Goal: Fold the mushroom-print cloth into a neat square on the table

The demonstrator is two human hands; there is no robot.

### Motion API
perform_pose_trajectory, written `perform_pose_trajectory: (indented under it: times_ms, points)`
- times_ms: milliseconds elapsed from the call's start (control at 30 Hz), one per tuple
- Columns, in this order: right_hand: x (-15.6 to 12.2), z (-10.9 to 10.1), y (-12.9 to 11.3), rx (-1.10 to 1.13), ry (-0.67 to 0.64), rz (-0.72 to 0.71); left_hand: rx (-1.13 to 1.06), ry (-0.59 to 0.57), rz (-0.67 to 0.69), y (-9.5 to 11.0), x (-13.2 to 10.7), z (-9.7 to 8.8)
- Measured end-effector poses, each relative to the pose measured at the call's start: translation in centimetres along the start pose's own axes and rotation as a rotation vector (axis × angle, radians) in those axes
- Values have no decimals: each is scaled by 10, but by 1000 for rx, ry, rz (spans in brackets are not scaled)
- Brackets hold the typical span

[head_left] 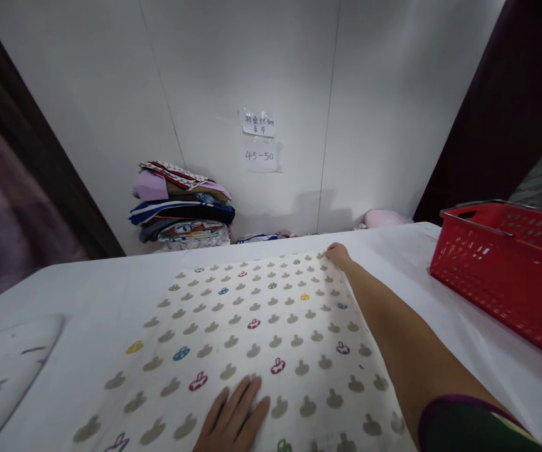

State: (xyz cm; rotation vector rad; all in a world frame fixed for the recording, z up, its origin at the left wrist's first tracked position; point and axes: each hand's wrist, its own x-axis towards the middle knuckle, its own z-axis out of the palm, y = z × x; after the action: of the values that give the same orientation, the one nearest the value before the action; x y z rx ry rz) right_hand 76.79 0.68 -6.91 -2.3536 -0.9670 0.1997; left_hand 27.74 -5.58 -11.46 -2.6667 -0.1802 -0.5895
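A white cloth (233,326) printed with grey and coloured mushroom shapes lies spread out on the white-covered table (96,292). My left hand (233,415) rests flat on its near part, fingers stretched and slightly apart. At the cloth's far right corner, my right hand (338,254) has its fingers closed on the edge. My right forearm runs along the cloth's right side. The cloth's near edge is cut off by the bottom of the view.
A folded white printed cloth (7,370) lies at the left. A red plastic basket (501,270) stands on the right. Behind the table's far edge are a stack of folded fabrics (183,204) and a pink item (386,218), before a wall with paper notes (260,141).
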Motion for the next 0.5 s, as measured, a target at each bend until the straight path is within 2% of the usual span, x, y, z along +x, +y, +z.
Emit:
perform_pose_trajectory:
  times_ms: [167,333,400,433,500]
  points:
    - [1,-2,14,157,82,136,-124,-54,-38,0,0,-1]
    - [-4,-2,21,323,45,177,-347,-187,-116,6,5,-29]
    - [-6,-3,24,390,21,194,-504,-242,-236,-5,15,-42]
    - [-6,-2,25,421,9,208,-570,-269,-343,-17,22,-46]
    - [-5,-2,28,478,-16,240,-599,-298,-610,-54,38,-47]
